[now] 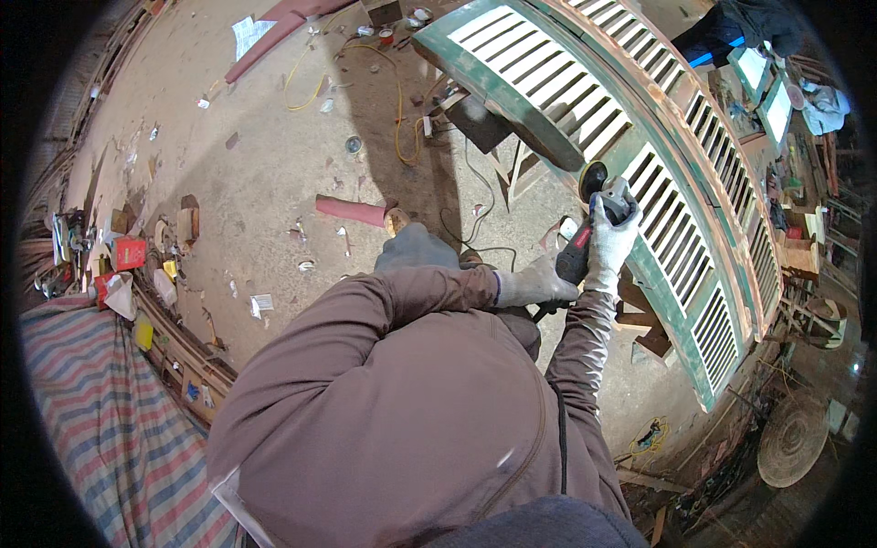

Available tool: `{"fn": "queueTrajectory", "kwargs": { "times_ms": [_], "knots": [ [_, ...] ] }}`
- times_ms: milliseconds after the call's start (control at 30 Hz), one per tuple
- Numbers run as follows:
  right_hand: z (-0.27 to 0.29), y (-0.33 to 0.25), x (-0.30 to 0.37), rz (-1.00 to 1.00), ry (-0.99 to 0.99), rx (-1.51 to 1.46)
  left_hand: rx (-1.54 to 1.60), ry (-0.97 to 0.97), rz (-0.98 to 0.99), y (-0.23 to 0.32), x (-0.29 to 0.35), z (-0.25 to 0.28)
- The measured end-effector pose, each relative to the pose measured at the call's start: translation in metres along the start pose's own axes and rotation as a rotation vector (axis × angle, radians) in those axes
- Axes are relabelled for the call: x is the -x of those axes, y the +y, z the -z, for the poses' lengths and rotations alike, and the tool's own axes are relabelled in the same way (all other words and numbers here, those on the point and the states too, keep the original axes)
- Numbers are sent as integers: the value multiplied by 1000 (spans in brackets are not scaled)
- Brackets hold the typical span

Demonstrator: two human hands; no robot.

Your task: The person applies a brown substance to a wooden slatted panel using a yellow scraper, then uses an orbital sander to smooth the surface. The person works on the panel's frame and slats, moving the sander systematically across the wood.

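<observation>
Near the lower long edge of a green louvred shutter (630, 144), right of the middle of the view, a person in a brown jacket (402, 402) works with both gloved hands on an angle grinder (574, 258). The right hand (610, 239) is closed around the front of the tool, close to its grey metal head, while the left hand (539, 283) grips the rear end, lower and further left. The grinder's round disc (593, 180) lies over the edge of the green frame; whether it touches the wood cannot be told. The shutter slants from the top middle down to the right, its pale slats set in separate panels, and just beyond it lies a second louvred shutter (681, 87) with brown wooden edges. Beneath the first one, wooden supports stand on the littered concrete floor (256, 164), where a dark cord (491, 183) curls. Left of the hands lies a dull red strip (352, 210); higher up runs a yellow cord (399, 100). A striped cloth (119, 420) fills the lower left, a small red box (130, 253) just above it, and a round woven piece (793, 438) leans at the lower right.
</observation>
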State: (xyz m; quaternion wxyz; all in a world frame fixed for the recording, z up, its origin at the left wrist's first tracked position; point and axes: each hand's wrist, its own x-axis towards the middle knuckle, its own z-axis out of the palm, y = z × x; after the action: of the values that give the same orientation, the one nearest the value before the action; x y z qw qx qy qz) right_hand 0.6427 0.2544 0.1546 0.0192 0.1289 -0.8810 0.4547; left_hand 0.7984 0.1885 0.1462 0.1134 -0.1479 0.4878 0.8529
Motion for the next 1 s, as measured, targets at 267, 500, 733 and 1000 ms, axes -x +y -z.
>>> {"fn": "queueTrajectory", "kwargs": {
  "times_ms": [267,500,733,1000],
  "knots": [
    [-29,-14,-8,17,-8,5,0,50,61,-4,-17,29],
    [-84,-38,-28,-243,201,-531,-3,-103,46,52,-19,95],
    [-169,-128,-39,-608,-49,-639,111,-258,100,99,-15,207],
    [-285,-186,-62,-396,-295,224,546,-90,518,124,-48,382]
  ]
}}
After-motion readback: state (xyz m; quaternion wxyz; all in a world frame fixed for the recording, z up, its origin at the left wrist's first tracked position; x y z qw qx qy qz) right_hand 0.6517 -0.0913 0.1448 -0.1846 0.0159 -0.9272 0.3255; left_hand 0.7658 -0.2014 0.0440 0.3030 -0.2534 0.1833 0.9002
